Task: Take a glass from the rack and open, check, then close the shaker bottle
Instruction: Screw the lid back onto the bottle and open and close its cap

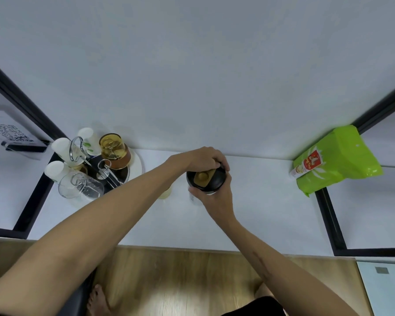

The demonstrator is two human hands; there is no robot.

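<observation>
Both forearms reached over the white counter [260,201], where the shaker bottle [204,182] stood upright near the wall, its black lid on. Left hand [203,159] curled over the lid's far edge in a closed grip, while the right hand [217,197] wrapped the bottle's near side. Left of them, the rack [114,172] held upturned cups, a clear glass [80,185] and an amber glass [114,150]; what they contained could not be told.

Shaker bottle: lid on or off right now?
On. The black lid with its gold flip cap sits atop the shaker bottle, left hand gripping it from above, right hand holding the bottle. Whether fully tightened: cannot tell.
</observation>
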